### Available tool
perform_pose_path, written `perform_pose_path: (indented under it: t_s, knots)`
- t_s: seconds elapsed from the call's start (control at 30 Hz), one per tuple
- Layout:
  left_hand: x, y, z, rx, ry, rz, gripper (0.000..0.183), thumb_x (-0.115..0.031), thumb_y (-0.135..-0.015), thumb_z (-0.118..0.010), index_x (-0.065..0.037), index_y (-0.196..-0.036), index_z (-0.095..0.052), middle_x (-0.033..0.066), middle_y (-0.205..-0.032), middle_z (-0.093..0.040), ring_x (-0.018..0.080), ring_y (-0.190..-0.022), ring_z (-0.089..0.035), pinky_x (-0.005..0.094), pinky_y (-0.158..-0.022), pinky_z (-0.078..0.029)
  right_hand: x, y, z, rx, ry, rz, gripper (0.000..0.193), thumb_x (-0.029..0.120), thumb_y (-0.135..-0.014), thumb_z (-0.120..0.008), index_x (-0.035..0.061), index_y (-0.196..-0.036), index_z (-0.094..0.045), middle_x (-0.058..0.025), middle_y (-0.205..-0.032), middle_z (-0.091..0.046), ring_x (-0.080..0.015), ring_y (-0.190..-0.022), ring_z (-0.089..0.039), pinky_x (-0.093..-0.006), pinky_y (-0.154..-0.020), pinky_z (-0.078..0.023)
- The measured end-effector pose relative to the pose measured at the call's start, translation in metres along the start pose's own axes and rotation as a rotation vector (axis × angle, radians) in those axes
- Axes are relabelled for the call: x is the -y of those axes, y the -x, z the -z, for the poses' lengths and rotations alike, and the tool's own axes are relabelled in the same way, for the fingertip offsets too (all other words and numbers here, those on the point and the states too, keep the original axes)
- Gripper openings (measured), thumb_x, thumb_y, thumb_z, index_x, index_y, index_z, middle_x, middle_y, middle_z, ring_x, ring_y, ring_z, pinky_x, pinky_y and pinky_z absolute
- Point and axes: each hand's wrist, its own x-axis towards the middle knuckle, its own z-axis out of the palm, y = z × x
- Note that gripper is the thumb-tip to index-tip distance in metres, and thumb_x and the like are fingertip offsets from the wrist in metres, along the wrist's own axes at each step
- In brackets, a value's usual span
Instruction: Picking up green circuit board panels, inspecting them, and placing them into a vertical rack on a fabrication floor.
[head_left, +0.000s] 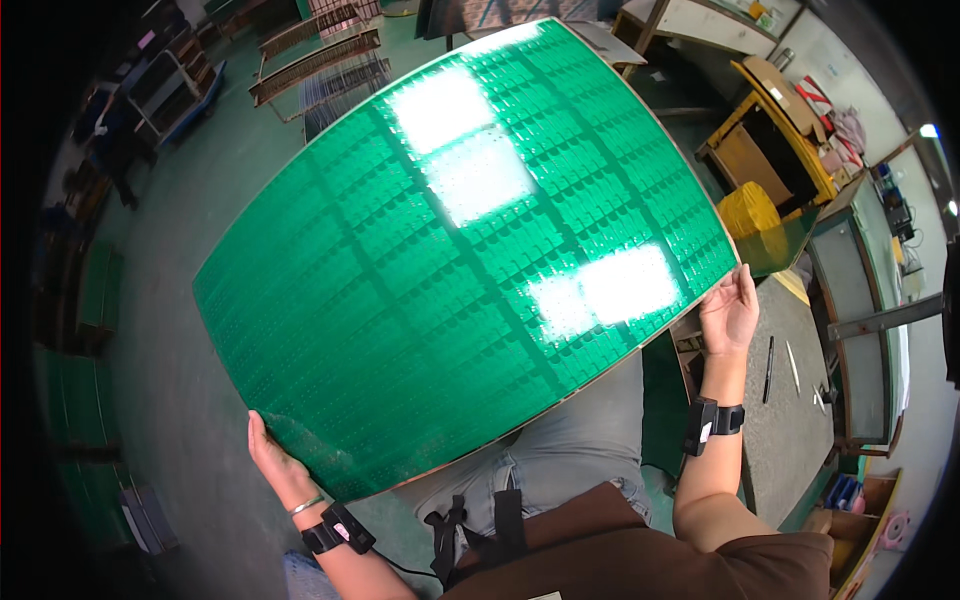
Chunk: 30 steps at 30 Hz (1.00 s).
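Green panel (400, 290) across frame center, tilted, glare patches. Left hand (277, 462) lower left, right hand (730, 318) right of center; fingers pinching its edges, apparently, undersides hidden. Gray desk (785, 450) lower right.

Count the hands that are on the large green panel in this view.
2: the left hand at the lower-left edge of the green panel, and the right hand at its right corner. Some fingers may be hidden behind it.
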Motion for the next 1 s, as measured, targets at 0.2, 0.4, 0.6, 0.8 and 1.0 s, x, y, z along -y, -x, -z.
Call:
perform_pose_path:
  t_s: [0.2,0.4,0.6,0.8,1.0]
  knots:
    - [-0.01,-0.004,0.011,-0.133,-0.129,-0.12,0.03,-0.021,-0.089,-0.055,0.004,-0.104,-0.056,0.0061,-0.101,-0.058,0.0125,-0.092,-0.052,0.0252,-0.082,-0.04,0.0,-0.002,-0.001,-0.162,0.088,-0.016,0.033,0.018,-0.095,-0.036,-0.0045,-0.116,-0.047,-0.0147,-0.108,-0.06,-0.0204,-0.098,-0.059,-0.0326,-0.086,-0.049]
    - [-0.024,0.002,0.004,-0.13,-0.137,-0.139,0.028,-0.02,-0.089,-0.054,0.004,-0.103,-0.057,0.0061,-0.099,-0.059,0.0118,-0.089,-0.053,0.0247,-0.079,-0.042,-0.009,-0.004,0.007,-0.212,0.131,-0.044,0.035,0.017,-0.095,-0.038,-0.0045,-0.122,-0.044,-0.0136,-0.112,-0.058,-0.0189,-0.1,-0.058,-0.0306,-0.087,-0.048]
    - [-0.037,0.011,-0.009,-0.139,-0.168,-0.129,0.024,-0.019,-0.089,-0.054,0.002,-0.1,-0.058,0.0058,-0.093,-0.061,0.0111,-0.083,-0.056,0.0241,-0.075,-0.043,-0.016,-0.005,0.009,-0.307,0.256,-0.07,0.037,0.014,-0.095,-0.037,-0.0041,-0.126,-0.039,-0.0122,-0.116,-0.055,-0.0165,-0.101,-0.057,-0.0298,-0.086,-0.048]
    - [-0.036,0.007,-0.002,-0.104,-0.176,-0.095,0.022,-0.018,-0.089,-0.053,0.002,-0.098,-0.059,0.0055,-0.093,-0.061,0.0108,-0.082,-0.055,0.0242,-0.074,-0.043,-0.018,-0.003,0.011,-0.367,0.283,-0.073,0.036,0.014,-0.095,-0.037,-0.0041,-0.126,-0.04,-0.0127,-0.116,-0.056,-0.0167,-0.101,-0.057,-0.029,-0.086,-0.048]
    - [-0.031,0.003,0.017,-0.12,-0.212,-0.144,0.028,-0.021,-0.088,-0.055,0.003,-0.101,-0.058,0.0042,-0.094,-0.059,0.0114,-0.087,-0.052,0.0254,-0.079,-0.04,-0.02,0.001,0.005,-0.296,0.207,-0.092,0.042,0.027,-0.095,-0.039,-0.0037,-0.124,-0.042,-0.0145,-0.113,-0.057,-0.0209,-0.099,-0.058,-0.0316,-0.084,-0.048]
